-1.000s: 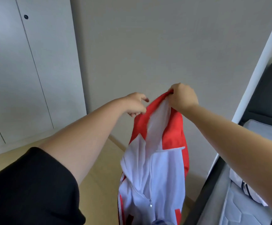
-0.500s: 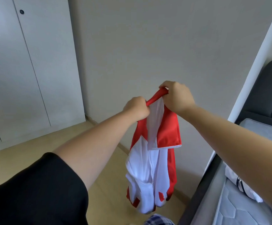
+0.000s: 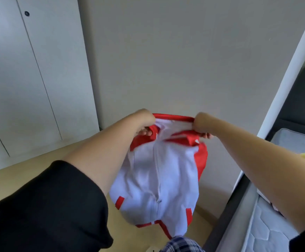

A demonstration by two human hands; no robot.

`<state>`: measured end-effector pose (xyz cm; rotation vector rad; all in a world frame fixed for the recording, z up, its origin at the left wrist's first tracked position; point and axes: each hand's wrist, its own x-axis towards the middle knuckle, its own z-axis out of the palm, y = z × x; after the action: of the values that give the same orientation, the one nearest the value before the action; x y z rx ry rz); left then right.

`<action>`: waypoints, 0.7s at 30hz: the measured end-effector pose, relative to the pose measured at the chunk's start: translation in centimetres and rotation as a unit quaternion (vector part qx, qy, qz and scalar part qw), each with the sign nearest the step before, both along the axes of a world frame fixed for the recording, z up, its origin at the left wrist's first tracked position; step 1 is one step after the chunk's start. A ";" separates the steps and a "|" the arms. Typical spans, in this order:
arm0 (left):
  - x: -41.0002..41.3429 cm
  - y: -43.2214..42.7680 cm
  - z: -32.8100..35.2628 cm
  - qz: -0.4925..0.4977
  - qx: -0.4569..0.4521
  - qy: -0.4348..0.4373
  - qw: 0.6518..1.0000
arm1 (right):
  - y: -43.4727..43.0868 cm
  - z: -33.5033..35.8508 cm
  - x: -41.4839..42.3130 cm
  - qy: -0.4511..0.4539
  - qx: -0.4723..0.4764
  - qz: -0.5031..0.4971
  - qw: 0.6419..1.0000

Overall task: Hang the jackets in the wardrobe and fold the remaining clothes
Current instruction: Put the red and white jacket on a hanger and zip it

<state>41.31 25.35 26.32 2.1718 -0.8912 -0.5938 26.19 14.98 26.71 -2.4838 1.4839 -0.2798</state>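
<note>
In mid-air before the plain wall, between both outstretched arms: one red-and-white zip jacket (image 3: 159,171), held at its shoulder line. The left hand (image 3: 144,124) grips the left shoulder with fingers curled into the red cloth; the right hand (image 3: 201,125) grips the right shoulder likewise. The collar edge is stretched taut between the two fists, roughly level. The long axis runs from the hands downward and toward the person, zip centred and facing up. Both hands are equally near; the garment hangs below the knuckles.

Material: thin, smooth synthetic, white body, red yoke, red pocket tabs and hem trim; limp and billowing.

Wardrobe doors (image 3: 38,79): flat pale panels, shut, well apart to the left, so the likely carry is leftward.

Mattress (image 3: 275,224): quilted, grey-white, at right.
</note>
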 end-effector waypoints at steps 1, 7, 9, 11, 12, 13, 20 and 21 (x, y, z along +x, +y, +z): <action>-0.1 0.1 -0.5 0.030 -0.021 0.050 0.998 | 0.1 -0.1 0.2 -0.031 0.030 -0.005 0.999; 1.3 -0.3 -1.1 0.086 -0.240 0.251 0.934 | 1.0 -0.7 1.7 -0.329 0.150 0.021 0.932; 2.0 0.2 -1.4 0.039 -0.237 0.272 0.932 | 0.7 -0.7 1.3 -0.332 0.210 0.052 0.918; 2.7 0.7 -1.8 -0.002 -0.200 0.232 0.952 | 0.0 -0.9 0.5 -0.294 0.234 0.085 0.923; 2.9 1.0 -2.1 -0.018 -0.169 0.179 0.969 | -0.2 -1.2 0.0 -0.258 0.199 0.091 0.941; 2.9 1.2 -2.5 -0.022 -0.133 0.104 0.985 | -0.3 -1.7 -0.3 -0.210 0.137 0.086 0.964; 1.6 0.8 -2.2 0.050 -0.157 -0.333 0.928 | -0.3 -1.8 -0.8 -0.407 -0.160 0.001 0.899; 1.1 0.4 -2.0 0.064 -0.234 -0.365 0.899 | -0.5 -1.6 -0.8 -0.499 -0.164 0.020 0.851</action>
<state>42.41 25.78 24.33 1.9663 -1.1077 0.5122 25.36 14.44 25.15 -1.9513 0.9440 -1.6232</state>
